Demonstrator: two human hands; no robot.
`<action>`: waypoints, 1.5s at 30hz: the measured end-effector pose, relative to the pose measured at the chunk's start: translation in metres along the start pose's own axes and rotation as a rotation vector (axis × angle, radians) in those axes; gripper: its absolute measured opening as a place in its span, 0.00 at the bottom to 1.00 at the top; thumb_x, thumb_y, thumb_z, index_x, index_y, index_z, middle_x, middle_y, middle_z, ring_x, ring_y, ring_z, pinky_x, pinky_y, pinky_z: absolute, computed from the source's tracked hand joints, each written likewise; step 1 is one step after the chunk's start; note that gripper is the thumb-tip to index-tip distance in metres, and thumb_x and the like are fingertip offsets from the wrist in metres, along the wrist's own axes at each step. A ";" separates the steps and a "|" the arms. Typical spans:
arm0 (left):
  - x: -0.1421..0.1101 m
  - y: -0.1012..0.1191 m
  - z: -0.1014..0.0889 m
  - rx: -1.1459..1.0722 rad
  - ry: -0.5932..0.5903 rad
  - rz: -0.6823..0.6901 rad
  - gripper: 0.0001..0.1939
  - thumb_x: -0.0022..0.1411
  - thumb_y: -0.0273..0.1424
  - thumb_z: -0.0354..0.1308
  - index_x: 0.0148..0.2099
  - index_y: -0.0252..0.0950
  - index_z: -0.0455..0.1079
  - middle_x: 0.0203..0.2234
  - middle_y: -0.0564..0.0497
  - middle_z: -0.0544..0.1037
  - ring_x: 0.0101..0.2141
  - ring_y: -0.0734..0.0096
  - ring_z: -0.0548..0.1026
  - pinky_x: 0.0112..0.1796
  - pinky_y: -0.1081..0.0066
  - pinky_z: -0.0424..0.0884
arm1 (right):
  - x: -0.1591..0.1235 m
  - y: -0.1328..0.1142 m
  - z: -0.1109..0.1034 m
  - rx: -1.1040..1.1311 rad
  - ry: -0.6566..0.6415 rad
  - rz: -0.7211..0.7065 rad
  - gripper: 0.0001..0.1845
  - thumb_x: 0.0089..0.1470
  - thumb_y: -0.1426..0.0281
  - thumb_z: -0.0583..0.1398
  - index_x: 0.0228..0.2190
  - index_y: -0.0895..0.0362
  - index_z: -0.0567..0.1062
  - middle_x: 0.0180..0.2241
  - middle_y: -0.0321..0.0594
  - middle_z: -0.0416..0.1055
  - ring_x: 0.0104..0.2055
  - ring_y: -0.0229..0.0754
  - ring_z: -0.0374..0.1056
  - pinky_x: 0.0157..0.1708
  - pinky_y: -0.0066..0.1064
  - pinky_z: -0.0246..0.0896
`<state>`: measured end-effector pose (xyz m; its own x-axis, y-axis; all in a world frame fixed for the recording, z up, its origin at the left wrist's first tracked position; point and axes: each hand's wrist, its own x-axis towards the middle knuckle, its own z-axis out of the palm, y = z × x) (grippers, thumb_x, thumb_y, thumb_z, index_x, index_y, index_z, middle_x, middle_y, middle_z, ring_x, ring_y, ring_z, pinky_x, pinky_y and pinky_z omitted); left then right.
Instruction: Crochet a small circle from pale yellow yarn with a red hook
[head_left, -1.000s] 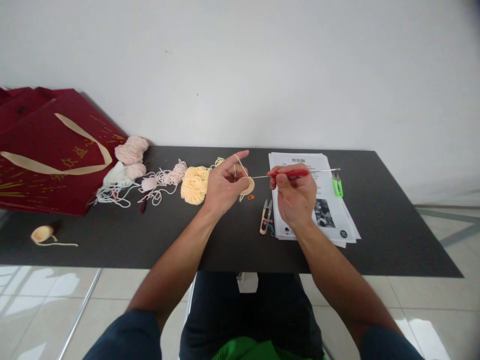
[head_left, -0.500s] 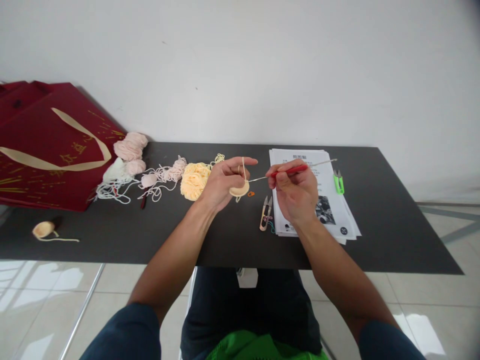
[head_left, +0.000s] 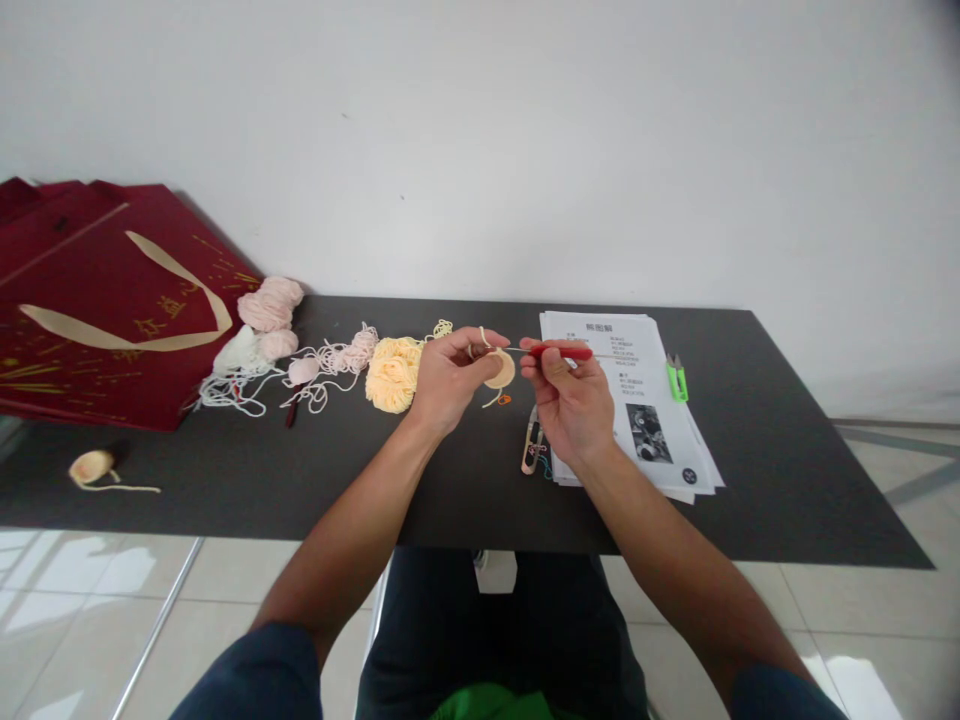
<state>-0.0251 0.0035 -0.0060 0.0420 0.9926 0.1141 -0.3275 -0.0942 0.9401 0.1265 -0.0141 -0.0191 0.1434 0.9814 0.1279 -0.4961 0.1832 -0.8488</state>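
Observation:
My left hand [head_left: 455, 375] pinches a small round cream crochet piece [head_left: 501, 369], with yarn looped over its index finger. A short yarn tail hangs below the piece. In my right hand [head_left: 574, 400] is a crochet hook [head_left: 566, 353] with a red handle, its thin metal shaft pointing left to the top of the piece. Whether the hook tip sits inside a stitch I cannot tell. Left of my left hand lies a ball of yellow yarn [head_left: 393, 374]. An orange stitch marker [head_left: 505, 400] rests on the table just below the piece.
Pink-handled thread snips [head_left: 532, 445] lie beside a stack of printed sheets [head_left: 600, 450]; green snips [head_left: 677, 380] rest at its right edge. Pink and white yarn [head_left: 270, 303] sits by a dark red bag [head_left: 97, 290]. Another cream crochet piece [head_left: 91, 466] lies at the table's left.
My right hand has moved left and slightly down, bringing the hook closer to my left hand. The crochet piece has turned to show its round face, and my left index finger is more bent.

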 end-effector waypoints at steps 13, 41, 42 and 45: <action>-0.001 0.005 0.004 0.008 0.049 0.051 0.35 0.52 0.28 0.72 0.63 0.43 0.74 0.31 0.54 0.81 0.27 0.77 0.72 0.30 0.74 0.68 | -0.007 0.001 0.008 -0.066 -0.015 -0.038 0.06 0.59 0.63 0.69 0.37 0.51 0.80 0.42 0.37 0.85 0.35 0.37 0.79 0.38 0.32 0.81; -0.001 0.004 0.009 -0.352 0.124 -0.129 0.32 0.48 0.25 0.77 0.57 0.37 0.76 0.30 0.53 0.85 0.33 0.73 0.82 0.40 0.71 0.73 | -0.023 0.005 0.004 -0.633 -0.047 -0.580 0.13 0.59 0.71 0.68 0.44 0.43 0.85 0.45 0.38 0.85 0.44 0.46 0.79 0.46 0.45 0.78; -0.001 0.005 0.008 -0.371 0.114 -0.149 0.33 0.48 0.24 0.77 0.57 0.36 0.76 0.29 0.53 0.85 0.32 0.73 0.81 0.40 0.72 0.73 | -0.022 0.005 0.003 -0.577 -0.039 -0.499 0.11 0.59 0.70 0.69 0.43 0.43 0.86 0.45 0.38 0.85 0.45 0.46 0.79 0.46 0.45 0.79; 0.001 0.008 0.007 -0.385 0.105 -0.175 0.34 0.47 0.24 0.77 0.57 0.34 0.75 0.29 0.52 0.84 0.31 0.75 0.81 0.39 0.72 0.72 | -0.015 0.006 0.004 -0.317 0.010 -0.228 0.08 0.55 0.66 0.71 0.39 0.46 0.86 0.43 0.38 0.85 0.40 0.44 0.80 0.40 0.41 0.79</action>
<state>-0.0212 0.0030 0.0037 0.0388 0.9954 -0.0881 -0.6528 0.0920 0.7519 0.1177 -0.0276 -0.0237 0.2285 0.9168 0.3276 -0.1617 0.3676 -0.9158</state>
